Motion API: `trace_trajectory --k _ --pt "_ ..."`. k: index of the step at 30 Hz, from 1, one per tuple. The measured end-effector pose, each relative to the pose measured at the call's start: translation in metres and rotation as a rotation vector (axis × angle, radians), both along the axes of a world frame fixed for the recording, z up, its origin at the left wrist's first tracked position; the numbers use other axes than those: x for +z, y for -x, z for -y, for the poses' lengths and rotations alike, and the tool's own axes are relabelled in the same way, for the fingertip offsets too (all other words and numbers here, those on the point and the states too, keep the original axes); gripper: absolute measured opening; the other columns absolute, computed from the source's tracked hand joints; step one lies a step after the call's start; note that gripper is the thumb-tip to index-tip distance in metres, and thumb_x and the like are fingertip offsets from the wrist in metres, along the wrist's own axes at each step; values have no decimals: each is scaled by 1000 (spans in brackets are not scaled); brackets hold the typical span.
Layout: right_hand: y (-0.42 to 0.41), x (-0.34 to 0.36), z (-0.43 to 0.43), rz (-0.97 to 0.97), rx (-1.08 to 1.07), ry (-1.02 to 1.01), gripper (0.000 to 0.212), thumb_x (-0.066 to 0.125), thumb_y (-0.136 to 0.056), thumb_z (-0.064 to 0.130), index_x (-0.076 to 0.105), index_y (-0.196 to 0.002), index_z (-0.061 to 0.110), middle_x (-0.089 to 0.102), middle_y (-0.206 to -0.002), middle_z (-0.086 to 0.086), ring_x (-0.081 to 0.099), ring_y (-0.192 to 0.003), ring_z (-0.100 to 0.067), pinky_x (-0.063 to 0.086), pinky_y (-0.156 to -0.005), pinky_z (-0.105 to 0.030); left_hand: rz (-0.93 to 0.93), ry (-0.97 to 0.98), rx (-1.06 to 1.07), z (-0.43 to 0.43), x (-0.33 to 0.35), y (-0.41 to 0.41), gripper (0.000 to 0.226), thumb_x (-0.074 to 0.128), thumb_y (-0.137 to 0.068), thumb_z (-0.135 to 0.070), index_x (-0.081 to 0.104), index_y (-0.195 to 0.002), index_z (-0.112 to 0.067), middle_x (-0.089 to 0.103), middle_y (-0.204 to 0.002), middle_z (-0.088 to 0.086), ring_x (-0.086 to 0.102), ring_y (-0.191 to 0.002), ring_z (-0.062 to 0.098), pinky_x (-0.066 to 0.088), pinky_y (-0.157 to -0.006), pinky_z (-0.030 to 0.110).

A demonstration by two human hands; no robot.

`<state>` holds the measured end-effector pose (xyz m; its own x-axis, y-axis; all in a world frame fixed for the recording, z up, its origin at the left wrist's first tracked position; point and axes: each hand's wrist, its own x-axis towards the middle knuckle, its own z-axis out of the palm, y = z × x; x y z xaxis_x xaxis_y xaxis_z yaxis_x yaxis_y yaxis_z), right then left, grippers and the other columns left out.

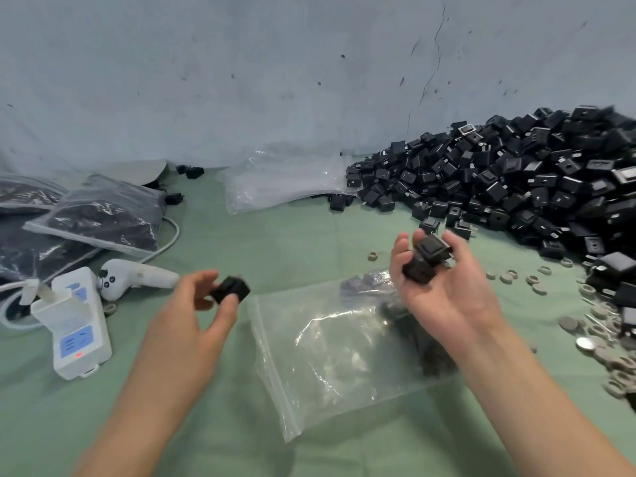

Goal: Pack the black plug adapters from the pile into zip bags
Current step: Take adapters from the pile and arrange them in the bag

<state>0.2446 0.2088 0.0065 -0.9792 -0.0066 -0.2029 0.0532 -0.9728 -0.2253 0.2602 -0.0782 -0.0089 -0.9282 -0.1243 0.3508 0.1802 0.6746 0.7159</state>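
Observation:
A big pile of black plug adapters (509, 180) fills the right side of the green cloth. Between my arms a clear zip bag (330, 349) lies flat, its mouth toward the left, with a few adapters inside near its right end. My left hand (203, 304) pinches one black adapter (231, 289) just left of the bag's mouth. My right hand (444, 280) is held palm up above the bag's far right corner, its fingers curled around two or three adapters (426, 258).
Filled zip bags (99, 215) lie at the far left. A white power strip (74, 325) and a white controller (137, 275) sit beside my left hand. Empty clear bags (285, 180) lie against the wall. Grey rings and discs (599, 325) are scattered at the right.

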Motion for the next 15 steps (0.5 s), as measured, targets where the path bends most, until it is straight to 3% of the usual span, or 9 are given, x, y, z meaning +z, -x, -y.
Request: trace_trajectory --k 3,5,8,11,15 --pt "3 -1 -21 -2 -56 -56 20 58 -96 33 59 -99 12 62 -92 -7 60 -72 -16 50 -59 -21 161 77 -45 16 -17 -3 22 68 -89 -31 57 -108 -33 68 -107 -11 61 -102 10 42 -82 31" --pt "4 -4 -32 6 -75 -68 19 57 -96 33 61 -93 14 60 -89 -2 58 -73 -12 48 -57 -18 184 64 -125 15 -22 -8 18 69 -86 -38 58 -100 -42 67 -102 -23 60 -104 -3 42 -81 24" --pt "5 -8 -40 -7 -95 -36 17 56 -95 33 61 -91 18 58 -92 5 58 -74 -9 46 -55 -16 182 86 -271 0 -26 -13 24 64 -81 -57 56 -103 -57 62 -104 -38 54 -101 -18 41 -79 11" --pt "6 -9 -41 -19 -107 -13 16 56 -95 34 61 -90 20 57 -93 8 58 -74 -8 45 -56 -15 185 127 -446 -21 -30 -8 21 63 -89 -50 61 -110 -50 64 -110 -33 59 -105 -7 47 -90 22" --pt "8 -9 -36 -13 -116 -18 14 57 -93 33 61 -90 20 57 -91 7 58 -74 -8 45 -56 -16 14 419 -592 -40 -31 10 9 56 -94 -35 59 -96 -43 59 -91 -24 57 -87 -1 49 -76 27"
